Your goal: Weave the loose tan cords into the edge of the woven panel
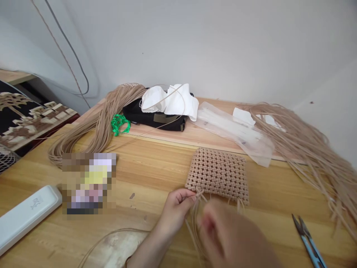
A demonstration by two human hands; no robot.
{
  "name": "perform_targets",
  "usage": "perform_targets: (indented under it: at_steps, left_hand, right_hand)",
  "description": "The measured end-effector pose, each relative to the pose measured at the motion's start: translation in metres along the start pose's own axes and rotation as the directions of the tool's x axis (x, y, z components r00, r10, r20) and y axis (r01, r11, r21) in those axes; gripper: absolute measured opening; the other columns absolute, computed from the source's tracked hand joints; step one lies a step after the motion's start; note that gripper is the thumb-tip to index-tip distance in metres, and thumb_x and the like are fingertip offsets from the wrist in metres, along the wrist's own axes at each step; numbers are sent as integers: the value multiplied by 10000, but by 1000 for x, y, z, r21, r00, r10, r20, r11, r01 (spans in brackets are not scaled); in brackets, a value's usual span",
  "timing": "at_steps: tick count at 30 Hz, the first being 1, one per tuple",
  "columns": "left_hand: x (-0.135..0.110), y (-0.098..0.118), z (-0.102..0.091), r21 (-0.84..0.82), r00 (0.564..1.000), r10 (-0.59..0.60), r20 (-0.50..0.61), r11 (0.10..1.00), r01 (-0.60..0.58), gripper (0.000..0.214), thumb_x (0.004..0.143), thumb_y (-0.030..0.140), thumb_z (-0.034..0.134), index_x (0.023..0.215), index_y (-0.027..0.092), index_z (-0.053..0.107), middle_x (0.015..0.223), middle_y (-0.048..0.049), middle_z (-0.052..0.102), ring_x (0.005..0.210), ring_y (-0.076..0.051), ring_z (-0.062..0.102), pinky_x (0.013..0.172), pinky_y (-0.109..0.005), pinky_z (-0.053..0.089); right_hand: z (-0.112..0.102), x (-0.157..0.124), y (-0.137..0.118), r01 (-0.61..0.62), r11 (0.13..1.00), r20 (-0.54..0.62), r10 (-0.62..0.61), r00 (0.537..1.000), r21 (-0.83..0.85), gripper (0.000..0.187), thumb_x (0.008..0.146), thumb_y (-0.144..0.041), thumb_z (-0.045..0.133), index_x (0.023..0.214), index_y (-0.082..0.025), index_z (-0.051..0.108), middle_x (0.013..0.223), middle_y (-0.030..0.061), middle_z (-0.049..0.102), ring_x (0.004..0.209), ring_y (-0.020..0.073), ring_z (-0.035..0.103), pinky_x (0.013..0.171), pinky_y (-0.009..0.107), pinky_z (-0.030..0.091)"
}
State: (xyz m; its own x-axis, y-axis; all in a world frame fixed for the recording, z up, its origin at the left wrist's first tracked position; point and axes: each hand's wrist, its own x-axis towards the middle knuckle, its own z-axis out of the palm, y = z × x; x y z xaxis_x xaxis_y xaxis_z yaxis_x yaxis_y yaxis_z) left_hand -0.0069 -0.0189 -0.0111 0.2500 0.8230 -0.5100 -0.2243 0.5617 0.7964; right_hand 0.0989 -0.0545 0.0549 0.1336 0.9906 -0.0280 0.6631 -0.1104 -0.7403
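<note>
A beige woven piece (pixel 219 173) of knotted cord, in a tight checkered pattern, lies on the wooden table. Loose cord ends (pixel 195 227) hang from its near edge. At its near left corner my left hand (pixel 177 208) pinches cord between thumb and forefinger. Close by on the right is my right hand (pixel 232 234), curled and smeared by motion, beside the hanging cords; whether it holds one of them cannot be made out. Thread snips (pixel 308 238) with blue handles rest on the table to the right, apart from both hands.
Long beige cord bundles lie at the back left (pixel 103 119) and right (pixel 306 137). Between them are a black pouch (pixel 156 117) under white tissue (pixel 181 100), and a plastic sleeve (pixel 237 130). Green string (pixel 119 124) and a white case (pixel 30 216) are at left.
</note>
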Motion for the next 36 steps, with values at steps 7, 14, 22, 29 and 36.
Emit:
perform_targets:
  at_steps: [7, 14, 22, 29, 36]
  left_hand:
    - [-1, 0, 0, 16, 1000, -12, 4, 1000, 11, 194, 640, 294, 615, 668, 103, 598, 447, 65, 383, 391, -23, 240, 401, -184, 142]
    - [-2, 1, 0, 28, 999, -42, -27, 999, 43, 196, 629, 300, 633, 664, 110, 608, 448, 61, 390, 399, -27, 262, 401, -182, 153]
    - [-2, 1, 0, -61, 997, -76, -19, 995, 75, 148, 621, 262, 629, 630, 116, 607, 376, 82, 336, 357, -18, 215, 393, -182, 134]
    - [0, 1, 0, -140, 994, -108, -36, 985, 102, 153, 585, 248, 647, 624, 109, 595, 362, 89, 323, 345, -11, 198, 389, -182, 116]
    - [-3, 2, 1, -132, 993, -115, -42, 985, 108, 161, 592, 260, 642, 639, 114, 595, 371, 87, 321, 354, -16, 205, 398, -185, 116]
  right_hand:
    - [1, 14, 49, -24, 984, 44, 33, 998, -179, 192, 771, -283, 448, 826, -201, 612, 788, 43, 656, 690, 181, 592, 610, 296, 448]
    - [13, 8, 54, -147, 986, 148, 135, 980, 76, 198, 792, -312, 449, 831, -217, 618, 809, 29, 649, 718, 174, 584, 644, 280, 437]
    - [22, 11, 53, -466, 711, 301, 357, 884, 526, 212, 711, -379, 565, 748, -173, 598, 603, -9, 567, 504, 108, 509, 474, 209, 410]
    - [27, 11, 55, -534, 568, 353, 404, 844, 627, 265, 674, -412, 603, 732, -155, 575, 490, -43, 497, 375, 61, 421, 368, 172, 328]
    - [27, 11, 53, -608, 524, 378, 485, 788, 596, 290, 657, -432, 610, 725, -155, 559, 410, -63, 443, 341, 36, 309, 330, 138, 211]
